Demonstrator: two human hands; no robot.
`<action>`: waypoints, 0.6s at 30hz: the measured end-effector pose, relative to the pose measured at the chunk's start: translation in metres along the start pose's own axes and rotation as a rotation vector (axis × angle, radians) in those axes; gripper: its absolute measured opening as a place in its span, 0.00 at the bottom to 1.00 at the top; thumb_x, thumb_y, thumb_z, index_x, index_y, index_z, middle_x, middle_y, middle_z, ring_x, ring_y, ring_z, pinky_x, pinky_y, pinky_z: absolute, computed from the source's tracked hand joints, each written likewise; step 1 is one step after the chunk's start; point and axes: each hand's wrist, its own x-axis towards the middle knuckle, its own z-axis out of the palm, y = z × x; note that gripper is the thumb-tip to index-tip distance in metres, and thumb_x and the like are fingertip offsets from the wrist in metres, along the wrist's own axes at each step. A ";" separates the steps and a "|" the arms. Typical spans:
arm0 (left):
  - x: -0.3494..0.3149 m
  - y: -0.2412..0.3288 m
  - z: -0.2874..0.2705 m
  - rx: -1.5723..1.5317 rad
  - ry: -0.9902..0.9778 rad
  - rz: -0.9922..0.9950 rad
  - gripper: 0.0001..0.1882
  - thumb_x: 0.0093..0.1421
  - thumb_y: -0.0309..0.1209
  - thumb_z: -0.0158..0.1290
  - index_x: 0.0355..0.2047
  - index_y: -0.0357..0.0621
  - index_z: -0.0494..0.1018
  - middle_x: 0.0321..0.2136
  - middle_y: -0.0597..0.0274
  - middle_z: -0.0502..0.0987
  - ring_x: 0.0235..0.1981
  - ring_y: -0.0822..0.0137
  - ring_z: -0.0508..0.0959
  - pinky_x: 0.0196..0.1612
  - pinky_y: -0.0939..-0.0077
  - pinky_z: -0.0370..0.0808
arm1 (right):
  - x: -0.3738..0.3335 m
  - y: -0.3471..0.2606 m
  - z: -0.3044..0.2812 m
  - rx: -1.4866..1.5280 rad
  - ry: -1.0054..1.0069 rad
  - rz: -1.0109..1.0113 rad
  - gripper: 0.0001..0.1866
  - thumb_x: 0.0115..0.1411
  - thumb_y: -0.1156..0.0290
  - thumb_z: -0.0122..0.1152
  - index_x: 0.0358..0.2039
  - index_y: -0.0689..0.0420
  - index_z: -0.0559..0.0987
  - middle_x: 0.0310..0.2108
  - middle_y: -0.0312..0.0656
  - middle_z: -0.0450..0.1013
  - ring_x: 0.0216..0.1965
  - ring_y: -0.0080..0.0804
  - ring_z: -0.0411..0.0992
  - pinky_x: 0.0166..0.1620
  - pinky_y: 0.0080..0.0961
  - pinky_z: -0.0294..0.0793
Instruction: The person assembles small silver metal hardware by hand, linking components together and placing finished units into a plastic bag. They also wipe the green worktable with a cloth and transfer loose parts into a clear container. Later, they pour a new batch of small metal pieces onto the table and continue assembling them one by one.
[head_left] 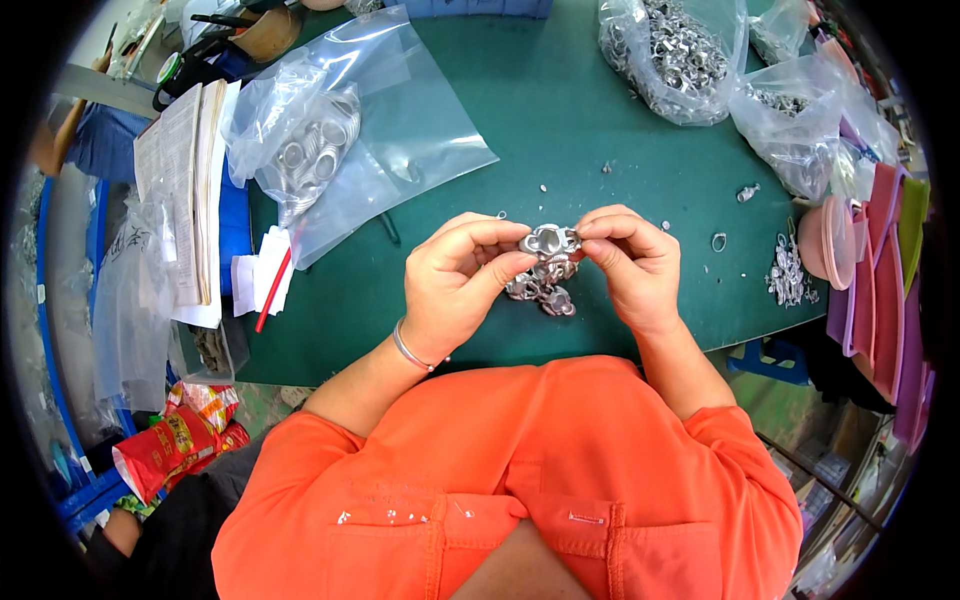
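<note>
Green worktable [540,120], cluttered round its edges, spreads across the middle of the frame. At centre, just above the wearer's orange shirt [490,430], the left hand [450,275] and right hand [632,270] face each other, apart, each pinching one end of a silver metal piece [550,242] between thumb and fingers. Gripping both ends probably steadies it and leaves its face in view. More metal pieces [555,298] show right below; whether they are joined to it, I cannot tell. A clear bag [430,130] of round metal parts lies upper left; a bag of small parts [680,60] sits upper right, seemingly set back to free the middle. Loose metal bits [788,275] lie at right, beside a pink tub [822,245]. Papers [175,170] and a red pen [272,295] edge the left side; lower left, a red packet [180,445] sits near a blue rack [92,488].
</note>
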 end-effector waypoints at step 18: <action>-0.003 -0.008 -0.003 -0.021 -0.042 -0.051 0.10 0.51 0.17 0.56 0.36 0.32 0.72 0.34 0.60 0.71 0.34 0.70 0.77 0.37 0.80 0.76 | -0.002 -0.005 0.007 0.049 0.086 0.019 0.06 0.54 0.85 0.56 0.34 0.66 0.74 0.32 0.42 0.74 0.33 0.24 0.73 0.38 0.18 0.74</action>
